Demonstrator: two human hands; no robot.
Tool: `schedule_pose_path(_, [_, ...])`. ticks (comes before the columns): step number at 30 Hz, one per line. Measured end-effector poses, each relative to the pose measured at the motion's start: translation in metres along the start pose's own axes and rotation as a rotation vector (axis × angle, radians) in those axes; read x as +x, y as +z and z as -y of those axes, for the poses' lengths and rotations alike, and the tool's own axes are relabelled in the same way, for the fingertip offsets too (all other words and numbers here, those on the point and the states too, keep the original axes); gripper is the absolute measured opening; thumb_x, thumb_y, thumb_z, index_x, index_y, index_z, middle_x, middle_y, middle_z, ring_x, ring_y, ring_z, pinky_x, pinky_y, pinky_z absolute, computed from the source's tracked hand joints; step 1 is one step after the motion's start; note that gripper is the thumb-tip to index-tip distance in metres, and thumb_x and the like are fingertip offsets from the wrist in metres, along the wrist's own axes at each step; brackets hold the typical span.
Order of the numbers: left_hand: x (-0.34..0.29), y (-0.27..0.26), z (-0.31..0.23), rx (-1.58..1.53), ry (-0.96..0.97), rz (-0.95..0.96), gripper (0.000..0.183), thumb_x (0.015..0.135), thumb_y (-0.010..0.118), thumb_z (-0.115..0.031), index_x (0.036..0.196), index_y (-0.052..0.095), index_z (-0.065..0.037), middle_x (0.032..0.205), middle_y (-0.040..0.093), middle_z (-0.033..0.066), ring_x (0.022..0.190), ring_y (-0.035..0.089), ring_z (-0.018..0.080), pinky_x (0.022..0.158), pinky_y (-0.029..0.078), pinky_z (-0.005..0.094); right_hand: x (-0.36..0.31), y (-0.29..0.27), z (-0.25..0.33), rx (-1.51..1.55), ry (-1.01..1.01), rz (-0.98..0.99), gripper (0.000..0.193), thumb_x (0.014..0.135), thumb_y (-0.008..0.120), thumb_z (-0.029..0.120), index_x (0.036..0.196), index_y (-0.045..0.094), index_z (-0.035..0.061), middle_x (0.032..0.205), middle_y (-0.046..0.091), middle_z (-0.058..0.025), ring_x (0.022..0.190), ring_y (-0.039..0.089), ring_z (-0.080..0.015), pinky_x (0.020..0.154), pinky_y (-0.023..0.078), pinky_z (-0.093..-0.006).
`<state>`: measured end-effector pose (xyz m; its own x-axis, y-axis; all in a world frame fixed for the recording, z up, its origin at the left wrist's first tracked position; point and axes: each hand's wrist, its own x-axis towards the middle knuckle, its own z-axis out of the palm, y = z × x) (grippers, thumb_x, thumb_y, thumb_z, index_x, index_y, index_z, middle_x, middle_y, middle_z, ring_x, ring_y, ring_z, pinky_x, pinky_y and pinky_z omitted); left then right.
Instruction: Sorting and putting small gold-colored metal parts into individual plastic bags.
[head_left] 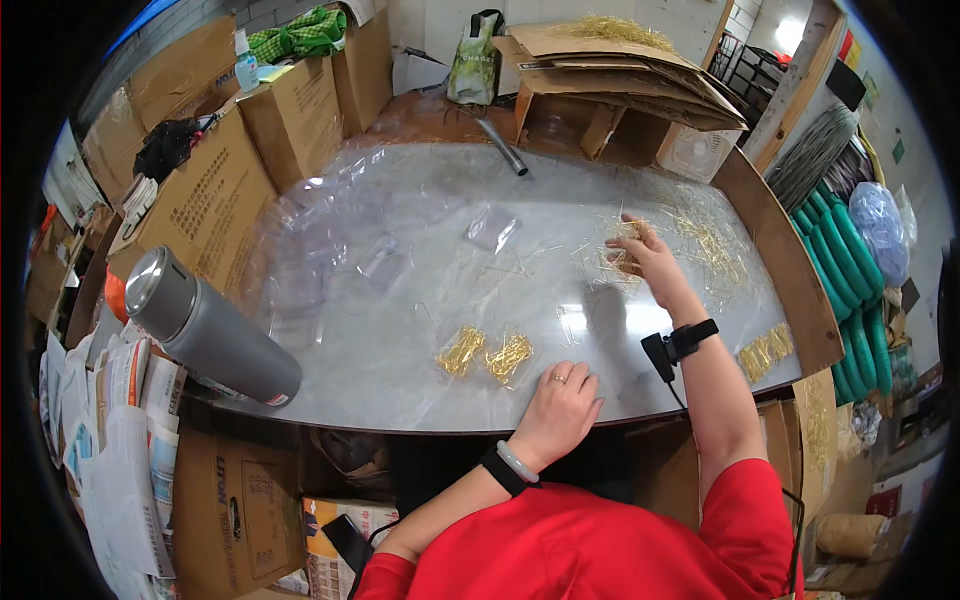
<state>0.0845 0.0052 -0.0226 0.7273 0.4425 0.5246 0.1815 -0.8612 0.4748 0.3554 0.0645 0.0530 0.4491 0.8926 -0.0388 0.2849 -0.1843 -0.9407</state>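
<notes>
My right hand [645,262] reaches over loose thin golden wire pins [708,250] on the right of the grey table. Its fingers are apart, with the fingertips among the pins; no firm grip shows. Near the front edge my left hand [560,410] rests palm down with its fingers curled together. What lies under those fingers, if anything, is hidden. Just beyond it sit two bundles of golden pins, a left bundle [461,351] and a right bundle [508,357]. A few single pins [566,325] lie between my hands.
Clear plastic bags [330,230] cover the table's left part; another clear bag [492,229] lies mid-table. A grey flask [215,330] stands front left. Packed pins [765,352] lie at the right edge beside a cardboard wall [790,270]. A metal tube [502,147] and cardboard boxes [610,100] are behind.
</notes>
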Motion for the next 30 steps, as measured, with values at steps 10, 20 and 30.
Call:
schedule_pose_path(10, [0.005, 0.0, -0.003, -0.005, 0.007, -0.008, 0.034, 0.085, 0.07, -0.016, 0.113, 0.061, 0.001, 0.119, 0.057, 0.0178, 0.119, 0.052, 0.0347, 0.107, 0.039, 0.0455, -0.008, -0.029, 0.002, 0.426, 0.109, -0.118, 0.047, 0.107, 0.046, 0.033, 0.147, 0.042, 0.0081, 0.115, 0.068, -0.0151, 0.088, 0.072, -0.0256, 0.069, 0.062, -0.0338])
schedule_pose_path(20, [0.005, 0.005, -0.003, 0.028, 0.051, -0.046, 0.037, 0.085, 0.07, -0.017, 0.114, 0.061, 0.003, 0.121, 0.058, 0.0199, 0.119, 0.052, 0.0365, 0.108, 0.04, 0.0463, -0.026, -0.033, -0.024, 0.587, 0.091, -0.026, 0.038, 0.106, 0.052, 0.032, 0.132, 0.054, 0.0044, 0.107, 0.069, -0.0112, 0.09, 0.071, -0.0212, 0.075, 0.062, -0.0327])
schedule_pose_path(30, [0.0, 0.013, -0.001, 0.058, -0.023, -0.107, 0.055, 0.083, 0.074, -0.022, 0.125, 0.055, 0.007, 0.126, 0.056, 0.0226, 0.12, 0.052, 0.0392, 0.107, 0.042, 0.0452, -0.06, -0.004, -0.021, 0.041, -0.018, 0.111, 0.052, 0.086, 0.071, 0.01, 0.136, 0.059, 0.0052, 0.093, 0.068, -0.0021, 0.082, 0.065, -0.0128, 0.071, 0.054, -0.0274])
